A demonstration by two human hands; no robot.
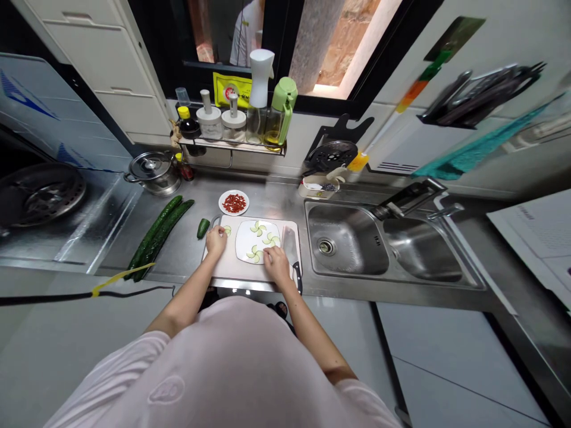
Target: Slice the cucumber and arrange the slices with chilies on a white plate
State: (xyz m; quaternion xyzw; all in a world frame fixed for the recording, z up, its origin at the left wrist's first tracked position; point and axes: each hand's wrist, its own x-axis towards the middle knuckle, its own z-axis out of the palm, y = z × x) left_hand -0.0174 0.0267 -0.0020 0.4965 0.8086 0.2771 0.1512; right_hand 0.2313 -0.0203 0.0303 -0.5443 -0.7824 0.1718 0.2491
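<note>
A white plate (244, 238) lies on a pale cutting board (225, 270). Thin cucumber slices (257, 228) are laid on the plate in pinwheel shapes. At the board's upper left, my left hand (216, 242) has its fingers curled together beside a few more cucumber slices (227, 230). My right hand (277, 266) is over the plate's lower right edge, fingertips closed together near a pinwheel; anything pinched there is too small to make out. Right of the plate lies a cleaver (289, 244) with a black handle. A cut cucumber piece (203, 228) sits left of the board.
Two whole cucumbers (163, 229) lie to the left, near a lidded steel pot (154, 172). Behind the board stands a dish of chopped red pieces (234, 203). A double sink (348, 238) is on the right. A bottle rack (232, 144) hangs on the back wall.
</note>
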